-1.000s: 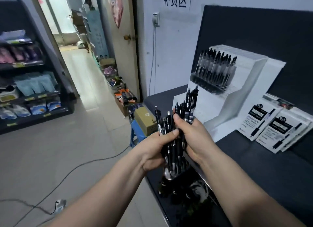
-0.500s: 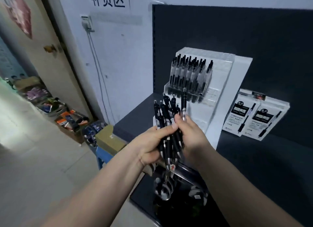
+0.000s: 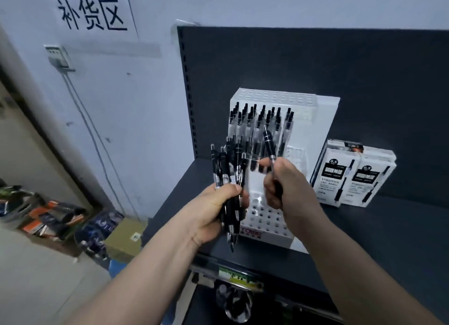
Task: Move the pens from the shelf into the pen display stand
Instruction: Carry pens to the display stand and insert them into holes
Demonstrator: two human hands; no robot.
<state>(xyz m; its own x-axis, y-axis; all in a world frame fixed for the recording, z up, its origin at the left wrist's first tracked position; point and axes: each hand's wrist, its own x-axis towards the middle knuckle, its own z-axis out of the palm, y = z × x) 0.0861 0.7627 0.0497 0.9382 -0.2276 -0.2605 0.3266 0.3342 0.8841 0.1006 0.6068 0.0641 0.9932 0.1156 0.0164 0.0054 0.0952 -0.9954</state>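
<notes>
The right hand (image 3: 289, 186) has split away from the bundle, its grip pinching a single pen (image 3: 269, 150) upright before the pen display stand (image 3: 264, 218); the left hand (image 3: 218, 210) is clamped around the remaining pens (image 3: 228, 169).

The left hand (image 3: 218, 208) is fisted around a bundle of pens (image 3: 228, 176), forearm reaching in from the near left. The right hand (image 3: 289, 188), just beside it, pinches one pen (image 3: 269, 147) upright.

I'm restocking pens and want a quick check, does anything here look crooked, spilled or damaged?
Nothing stands out. The pen stand sits upright on the shelf, its pens stand in rows, and the boxes lean neatly against the back panel. The left hand grips a bundle; the right hand holds one pen.
</notes>
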